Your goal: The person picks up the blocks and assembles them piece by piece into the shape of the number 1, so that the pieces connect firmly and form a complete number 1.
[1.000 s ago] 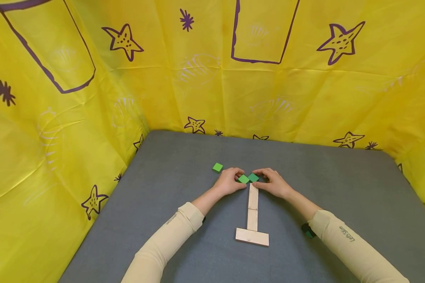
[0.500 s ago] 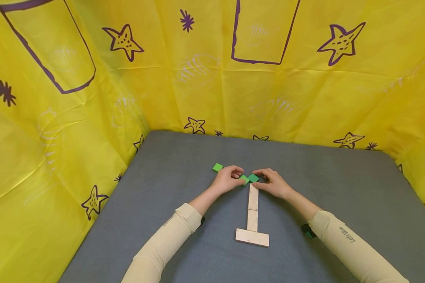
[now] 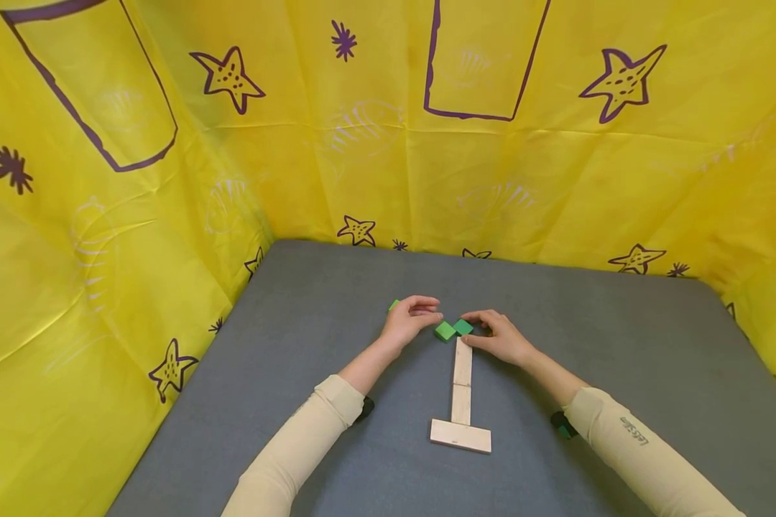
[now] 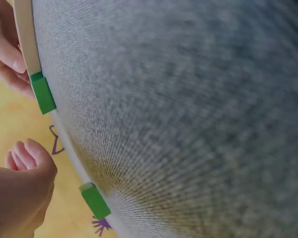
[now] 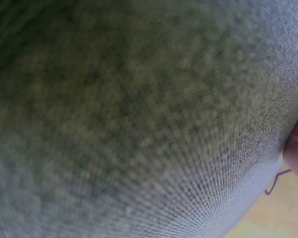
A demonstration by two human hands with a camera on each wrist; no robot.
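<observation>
In the head view my left hand (image 3: 409, 322) hovers with loosely extended fingers and holds nothing. It is just left of a light green block (image 3: 445, 331). A second light green block (image 3: 394, 305) is mostly hidden behind that hand; the left wrist view shows this block (image 4: 95, 201) on the cloth. My right hand (image 3: 501, 337) pinches a dark green block (image 3: 463, 327) between thumb and fingers. That block stands at the top end of a row of pale wooden planks (image 3: 462, 366), its corner close to the light green one. Only a fingertip of the right hand (image 5: 297, 153) shows in the right wrist view.
A crosswise wooden plank (image 3: 460, 435) lies at the near end of the row, making an upside-down T. Grey cloth (image 3: 556, 301) covers the table. Yellow curtains (image 3: 375, 172) with purple drawings enclose the back and sides.
My left hand has let go of the middle light green block and moved left, now covering most of the far-left block. The right hand has stayed at the dark green block.
</observation>
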